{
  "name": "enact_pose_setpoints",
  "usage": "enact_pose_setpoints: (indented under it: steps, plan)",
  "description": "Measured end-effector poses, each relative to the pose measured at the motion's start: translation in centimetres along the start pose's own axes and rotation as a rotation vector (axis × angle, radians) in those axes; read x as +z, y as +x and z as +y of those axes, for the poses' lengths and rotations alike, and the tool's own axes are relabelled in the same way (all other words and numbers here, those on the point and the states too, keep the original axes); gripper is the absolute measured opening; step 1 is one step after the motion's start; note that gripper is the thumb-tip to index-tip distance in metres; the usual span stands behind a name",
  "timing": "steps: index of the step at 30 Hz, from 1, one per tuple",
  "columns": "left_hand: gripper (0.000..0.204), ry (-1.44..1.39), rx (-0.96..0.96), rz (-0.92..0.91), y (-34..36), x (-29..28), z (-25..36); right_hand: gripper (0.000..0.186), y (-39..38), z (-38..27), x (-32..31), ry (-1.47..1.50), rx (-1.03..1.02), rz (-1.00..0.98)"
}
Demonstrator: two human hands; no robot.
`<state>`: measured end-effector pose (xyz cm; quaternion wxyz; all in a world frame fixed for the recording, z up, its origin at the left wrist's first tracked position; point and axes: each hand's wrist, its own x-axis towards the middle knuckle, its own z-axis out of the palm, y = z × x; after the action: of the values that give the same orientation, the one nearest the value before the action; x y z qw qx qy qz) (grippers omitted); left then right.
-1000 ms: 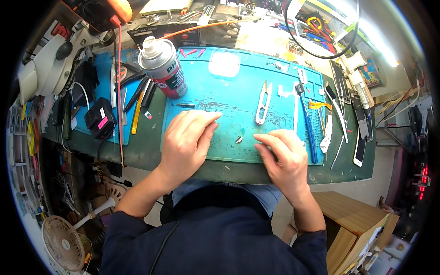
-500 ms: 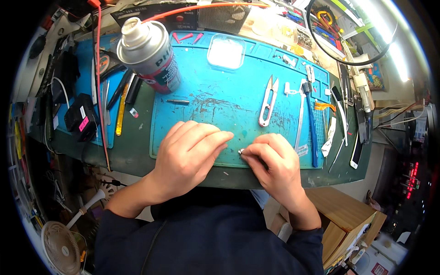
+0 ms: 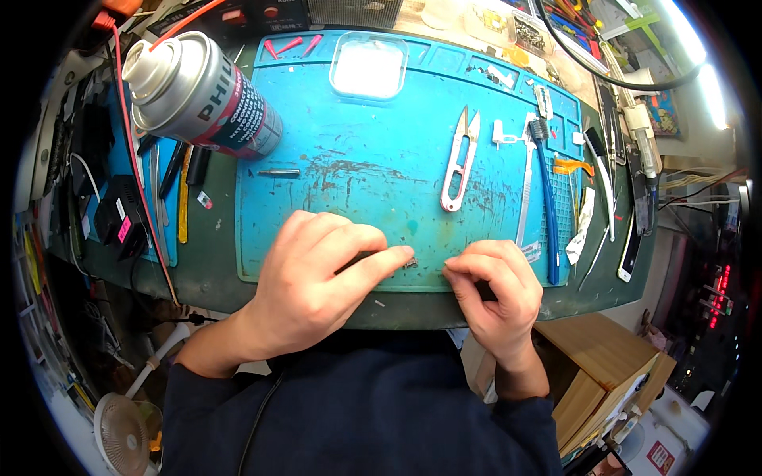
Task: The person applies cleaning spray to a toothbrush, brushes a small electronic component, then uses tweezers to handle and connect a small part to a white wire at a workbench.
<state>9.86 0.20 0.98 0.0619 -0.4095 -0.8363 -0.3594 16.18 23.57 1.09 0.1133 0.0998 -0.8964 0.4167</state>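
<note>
A tiny metal part shows at the fingertips of my left hand, which is closed in a pinch just above the blue work mat. A short gap to the right, my right hand also has thumb and forefinger pressed together; what they hold, if anything, is too small to make out. Beyond the right hand lie white-handled thread snips, blades pointing away. A short metal bit rests on the mat past my left hand.
A spray can stands at the left. At the back are a clear square dish and pink cone tips. A blue brush, a metal ruler and an orange clip lie to the right. A red cable hangs at left.
My right hand has drawn away to the right from the tiny metal part, which now sits at my left fingertips. The whole view has shifted slightly, with the can nearer the left edge.
</note>
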Motion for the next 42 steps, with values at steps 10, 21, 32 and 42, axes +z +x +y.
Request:
enact_pose_setpoints:
  steps: [10, 21, 32, 42]
  plan:
    - [0.038, 0.021, 0.008, -0.065, 0.6, 0.7, 0.5, 0.022, 0.0, 0.4, 0.0, 0.019, -0.037, 0.037]
    - [0.037, 0.038, 0.001, -0.063, 0.9, 0.8, 0.7, 0.02, -0.1, 0.6, -0.3, 0.058, -0.06, 0.05]
    - [0.029, 0.021, -0.018, 0.039, 0.8, 1.0, 0.5, 0.016, -0.6, 0.8, -0.7, 0.092, -0.12, 0.143]
    - [0.027, 0.058, 0.03, 0.0, 0.7, 0.6, 0.9, 0.01, -4.9, 1.3, -3.6, 0.044, 0.091, 0.345]
